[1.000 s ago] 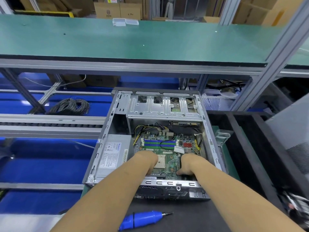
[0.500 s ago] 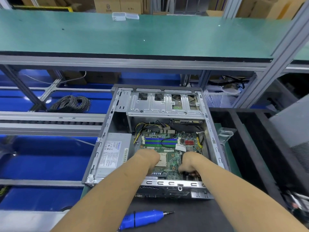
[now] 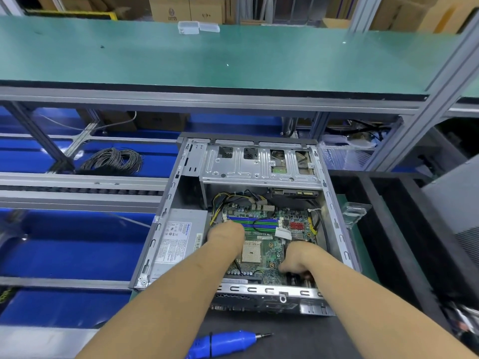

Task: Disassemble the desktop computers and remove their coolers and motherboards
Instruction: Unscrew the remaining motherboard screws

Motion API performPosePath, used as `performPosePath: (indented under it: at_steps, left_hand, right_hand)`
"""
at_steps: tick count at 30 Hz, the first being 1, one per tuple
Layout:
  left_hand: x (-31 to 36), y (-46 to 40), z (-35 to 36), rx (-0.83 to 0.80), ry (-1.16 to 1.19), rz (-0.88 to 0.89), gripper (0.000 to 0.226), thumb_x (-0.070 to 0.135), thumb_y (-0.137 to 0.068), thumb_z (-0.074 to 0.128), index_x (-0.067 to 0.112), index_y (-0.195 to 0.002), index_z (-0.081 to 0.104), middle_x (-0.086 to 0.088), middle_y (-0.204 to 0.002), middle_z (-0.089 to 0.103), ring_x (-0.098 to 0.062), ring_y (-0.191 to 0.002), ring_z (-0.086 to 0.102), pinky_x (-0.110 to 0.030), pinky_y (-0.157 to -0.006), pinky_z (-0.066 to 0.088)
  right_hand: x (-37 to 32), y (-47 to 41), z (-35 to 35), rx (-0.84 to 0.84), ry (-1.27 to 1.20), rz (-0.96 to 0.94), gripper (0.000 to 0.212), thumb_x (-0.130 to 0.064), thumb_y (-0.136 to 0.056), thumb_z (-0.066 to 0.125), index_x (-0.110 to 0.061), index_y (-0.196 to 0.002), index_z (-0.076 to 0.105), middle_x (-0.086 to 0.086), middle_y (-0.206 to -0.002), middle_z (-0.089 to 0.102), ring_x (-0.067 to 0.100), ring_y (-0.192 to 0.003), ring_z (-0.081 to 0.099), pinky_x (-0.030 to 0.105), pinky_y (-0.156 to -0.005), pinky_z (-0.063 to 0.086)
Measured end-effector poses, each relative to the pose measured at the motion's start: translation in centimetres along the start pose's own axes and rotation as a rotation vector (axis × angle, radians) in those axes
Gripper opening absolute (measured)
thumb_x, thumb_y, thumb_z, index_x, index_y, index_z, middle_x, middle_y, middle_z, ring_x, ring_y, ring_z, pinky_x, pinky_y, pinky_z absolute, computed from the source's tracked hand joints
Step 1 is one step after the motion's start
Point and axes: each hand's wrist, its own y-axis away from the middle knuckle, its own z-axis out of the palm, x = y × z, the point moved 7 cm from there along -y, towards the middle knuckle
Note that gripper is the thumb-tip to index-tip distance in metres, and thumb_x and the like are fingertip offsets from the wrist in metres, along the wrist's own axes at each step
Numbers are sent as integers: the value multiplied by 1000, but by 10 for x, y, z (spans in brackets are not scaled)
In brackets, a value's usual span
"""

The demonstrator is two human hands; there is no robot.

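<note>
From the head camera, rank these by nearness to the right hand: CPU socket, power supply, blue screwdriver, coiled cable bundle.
From the right hand:
1. CPU socket, just to its left on the motherboard.
2. Blue screwdriver, on the table in front of the case.
3. Power supply, along the case's left side.
4. Coiled cable bundle, far left, outside the case.

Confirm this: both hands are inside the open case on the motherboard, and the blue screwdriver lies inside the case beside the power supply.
Not quite. The head view shows both hands, left and right, inside the case on the motherboard, but the blue screwdriver lies outside the case, on the dark mat in front of it, not beside the power supply.
</note>
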Motion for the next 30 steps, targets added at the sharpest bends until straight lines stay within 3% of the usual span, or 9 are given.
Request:
performPosePath:
  at_steps: [4, 8, 10, 13, 17, 20, 22, 28, 30]
  left_hand:
    - [-2, -10, 2, -24, 45, -43, 33, -2, -94, 52, 4, -125, 58, -12, -123, 62, -29, -111, 62, -39, -86, 52]
    - [0, -13, 3, -8, 8, -77, 35, -1, -92, 56, 6, -127, 59, -10, -126, 62, -28, -113, 62, -37, -79, 50]
    - [-1, -13, 2, -5, 13, -100, 37, -1, -92, 57, 4, -129, 57, -10, -127, 60, -27, -114, 62, -36, -76, 49]
    - [-9, -13, -4, 61, 104, -183, 50, 2, -91, 61, -2, -136, 40, -12, -128, 58, -28, -114, 62, -36, -75, 51]
    - [-13, -17, -4, 97, 238, -229, 67, 6, -90, 62, -7, -141, 21, -16, -124, 62, -29, -111, 64, -36, -74, 52]
    - [-12, -22, -3, 78, 266, -193, 61, 1, -92, 55, -9, -143, 24, -18, -137, 54, -31, -122, 58, -40, -90, 52]
    - [-11, -23, -5, 91, 257, -172, 56, -2, -92, 53, -7, -142, 26, -18, -140, 51, -32, -126, 55, -40, -92, 51]
    - [-16, -29, -4, 43, 335, -222, 59, -6, -87, 58, -1, -139, 30, -19, -133, 56, -35, -120, 57, -42, -82, 51]
    - [-17, -31, -5, 41, 369, -237, 60, -8, -87, 58, 1, -139, 29, -19, -131, 57, -35, -118, 59, -41, -78, 49]
  right_hand:
    - [3, -1, -1, 37, -31, 22, 37, -45, -94, 57, -15, -74, 52, 3, -90, 60, 21, -72, 58, 35, -78, 55]
    - [15, 6, -29, 362, -76, 111, 29, -40, -96, 56, -12, -93, 61, 2, -85, 61, 22, -77, 63, 30, -65, 53]
    - [19, 7, -33, 412, -49, 140, 36, -43, -97, 56, -9, -105, 64, 5, -92, 64, 25, -82, 65, 32, -66, 54]
    - [18, 4, -27, 352, -17, 170, 56, -58, -95, 52, -6, -111, 62, 9, -106, 66, 24, -82, 63, 30, -62, 50]
    - [19, 0, -26, 329, -13, 172, 57, -63, -93, 52, -7, -101, 61, 6, -97, 65, 22, -75, 60, 28, -50, 41]
    - [18, -2, -23, 279, -3, 168, 58, -66, -92, 50, -9, -102, 58, 4, -85, 57, 21, -73, 55, 28, -50, 39]
    - [18, -2, -25, 278, 8, 172, 60, -67, -91, 51, -11, -110, 59, 2, -88, 57, 20, -74, 56, 28, -50, 39]
    - [18, -7, -25, 267, -68, 169, 59, -68, -90, 52, -9, -88, 58, 5, -88, 59, 23, -76, 58, 29, -58, 47]
    - [20, -7, -27, 292, -135, 183, 55, -64, -89, 57, -9, -78, 55, 2, -77, 58, 18, -66, 57, 26, -52, 44]
